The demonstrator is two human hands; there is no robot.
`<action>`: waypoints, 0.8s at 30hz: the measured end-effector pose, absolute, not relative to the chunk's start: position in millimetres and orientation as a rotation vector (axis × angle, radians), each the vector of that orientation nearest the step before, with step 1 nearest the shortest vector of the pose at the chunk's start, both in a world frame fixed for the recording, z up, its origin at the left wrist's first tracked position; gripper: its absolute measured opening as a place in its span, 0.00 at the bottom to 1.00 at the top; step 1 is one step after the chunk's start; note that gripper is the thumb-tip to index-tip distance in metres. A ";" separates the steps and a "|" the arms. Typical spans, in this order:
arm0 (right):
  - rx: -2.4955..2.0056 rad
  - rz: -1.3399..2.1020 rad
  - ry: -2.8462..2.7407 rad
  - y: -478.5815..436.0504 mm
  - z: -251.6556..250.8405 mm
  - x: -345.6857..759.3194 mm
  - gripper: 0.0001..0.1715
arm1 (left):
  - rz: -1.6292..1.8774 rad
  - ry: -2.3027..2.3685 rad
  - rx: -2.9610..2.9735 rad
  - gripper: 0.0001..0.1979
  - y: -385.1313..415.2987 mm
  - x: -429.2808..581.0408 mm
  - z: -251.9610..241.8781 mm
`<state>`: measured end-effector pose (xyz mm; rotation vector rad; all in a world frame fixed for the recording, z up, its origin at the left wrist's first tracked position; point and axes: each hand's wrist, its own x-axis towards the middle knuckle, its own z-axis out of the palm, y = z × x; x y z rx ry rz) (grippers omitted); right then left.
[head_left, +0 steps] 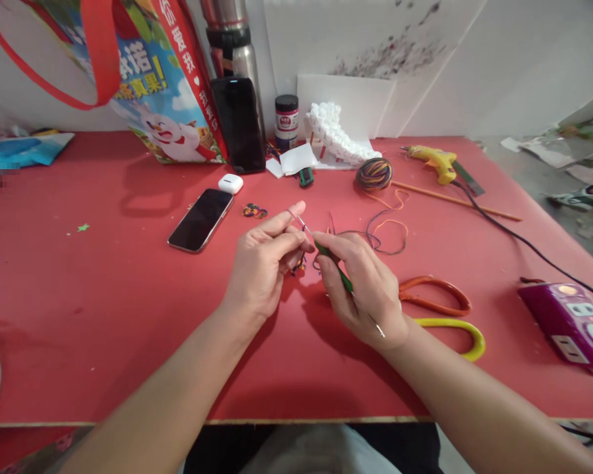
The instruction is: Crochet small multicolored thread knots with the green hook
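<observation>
My right hand is closed around a crochet hook with a green grip; its thin metal tip points up and left toward my other hand. My left hand pinches a small piece of dark multicoloured crochet, mostly hidden under the fingers. Its index finger is raised, with yarn near the fingertip and the hook's tip. Loose yarn curls over the table behind my right hand and leads to a multicoloured yarn ball. A small crocheted piece lies beyond my left hand.
Scissors with orange and yellow handles lie partly under my right forearm. A phone and white earbud case lie left. Behind stand a gift bag, an upright phone and a flask. A glue gun rests right.
</observation>
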<state>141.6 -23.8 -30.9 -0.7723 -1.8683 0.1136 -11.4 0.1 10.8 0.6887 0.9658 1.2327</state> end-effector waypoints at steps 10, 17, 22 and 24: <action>-0.776 0.073 -1.899 -21.8 -30.7 141.9 0.22 | 1.214 0.941 0.656 0.16 1.6 -13.1 15.4; -0.687 0.099 -1.904 -19.5 -32.7 143.0 0.23 | 1.139 0.901 0.620 0.16 1.3 -15.6 17.9; -0.657 0.232 -1.899 -16.6 -30.8 148.7 0.22 | 1.114 0.938 0.627 0.17 7.3 -22.9 18.3; -0.660 0.263 -1.890 -16.6 -30.0 150.3 0.22 | 1.109 0.942 0.635 0.17 8.6 -25.2 18.8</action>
